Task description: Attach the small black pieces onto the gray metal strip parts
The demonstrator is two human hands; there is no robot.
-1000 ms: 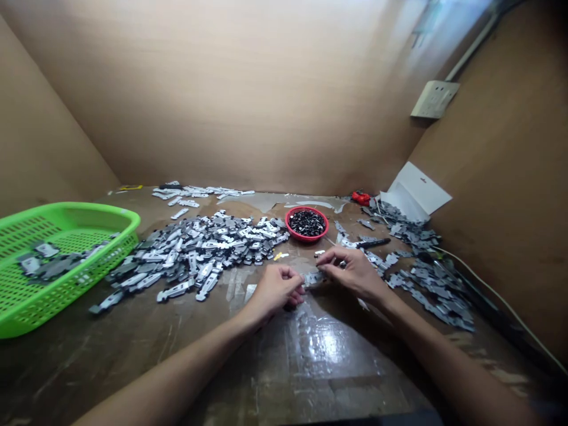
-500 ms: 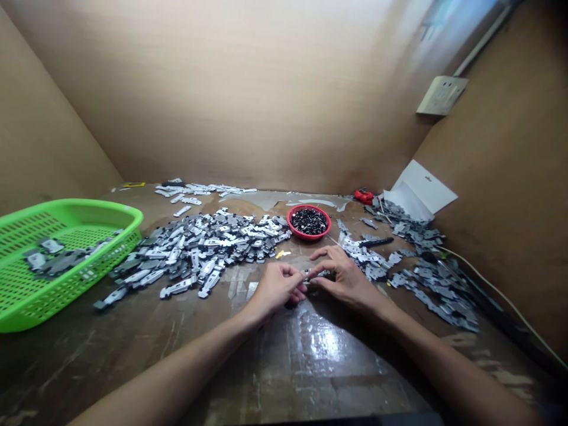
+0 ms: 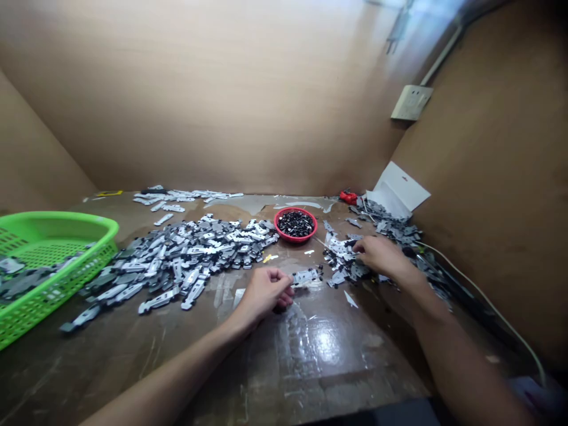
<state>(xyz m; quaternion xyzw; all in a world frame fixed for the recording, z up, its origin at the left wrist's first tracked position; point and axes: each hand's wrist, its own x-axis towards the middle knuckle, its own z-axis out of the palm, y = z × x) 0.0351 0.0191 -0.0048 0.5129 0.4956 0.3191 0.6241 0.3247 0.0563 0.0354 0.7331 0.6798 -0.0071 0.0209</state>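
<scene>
My left hand (image 3: 265, 291) rests on the worn table near its middle, fingers pinched on one end of a small grey metal part (image 3: 306, 276) that lies flat. To the right, my right hand (image 3: 380, 255) reaches into a pile of grey metal parts (image 3: 341, 260), fingers curled on one of them. A red bowl (image 3: 295, 223) of small black pieces stands just behind the two hands.
A big heap of grey metal parts (image 3: 186, 254) spreads left of centre. A green basket (image 3: 48, 260) holding a few parts sits at the left edge. More parts (image 3: 417, 248) and a cable (image 3: 488, 302) lie along the right wall. A white card (image 3: 397, 190) leans in the corner.
My right hand has let go of the part between the hands and moved right to the pile. My left hand still holds the part. The view has shifted to the right.
</scene>
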